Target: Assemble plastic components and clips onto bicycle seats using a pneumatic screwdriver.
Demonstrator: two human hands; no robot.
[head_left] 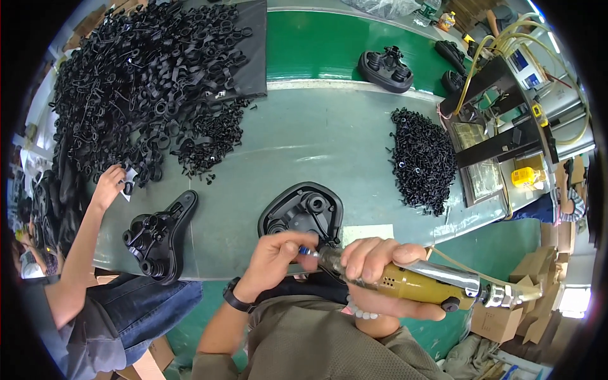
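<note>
My right hand (pixel 380 269) grips a yellow and silver air screwdriver (pixel 418 282) that lies level, its tip pointing left. My left hand (pixel 275 256) pinches at the tool's tip, fingers closed around the bit; whether a screw sits there is too small to tell. Just beyond both hands a black moulded plastic shell (pixel 303 212) lies on the grey table (pixel 304 139) with its ribbed inside facing up. An air hose (pixel 506 292) leads off the tool to the right.
A co-worker's hand (pixel 109 185) reaches into a big heap of black plastic rings and clips (pixel 139 82) at the left; another black shell (pixel 161 234) lies before them. A pile of small black parts (pixel 423 158) sits right. More shells (pixel 386 68) ride a green conveyor (pixel 316 44).
</note>
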